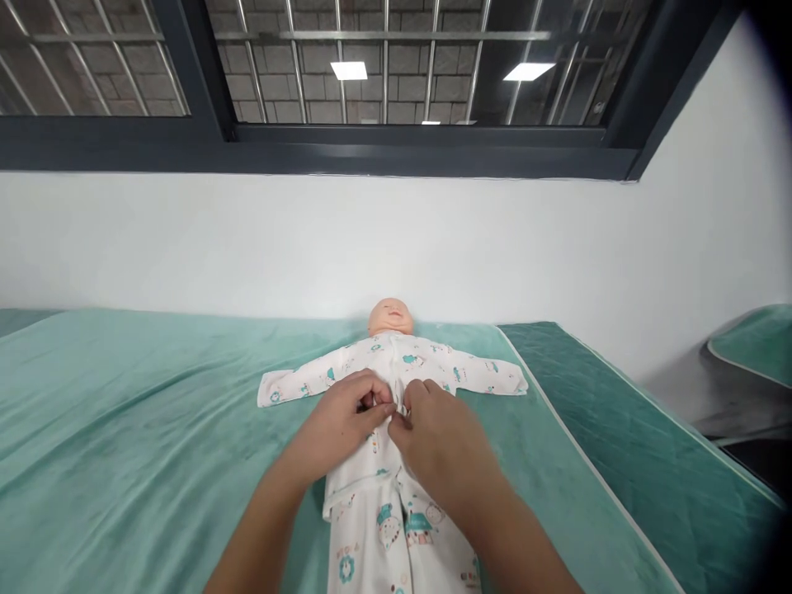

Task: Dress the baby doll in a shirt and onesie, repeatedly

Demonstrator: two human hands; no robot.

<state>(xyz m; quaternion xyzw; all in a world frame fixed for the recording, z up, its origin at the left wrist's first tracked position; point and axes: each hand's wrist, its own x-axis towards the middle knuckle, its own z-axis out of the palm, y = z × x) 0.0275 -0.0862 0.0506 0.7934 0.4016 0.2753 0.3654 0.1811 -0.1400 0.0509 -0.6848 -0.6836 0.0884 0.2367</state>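
A baby doll (pixel 391 316) lies on its back, head toward the wall, dressed in a white printed baby shirt (pixel 355 356) with its sleeves spread wide. Matching printed pants (pixel 365 544) cover its legs. Both my hands meet over the front opening of the shirt. My left hand (pixel 346 417) pinches the fabric at the opening between thumb and fingers. Close beside it, my right hand (pixel 436 429) grips the other edge, its fingers curled in. The fingertips hide whatever fastener is there.
A light green blanket (pixel 154 429) covers the surface under the doll. To the right lies a darker green quilted cover (pixel 631 429) with pale edging. Behind is a white wall (pixel 309 247) below a dark window frame (pixel 396 157). Another green padded edge (pixel 755 342) shows at far right.
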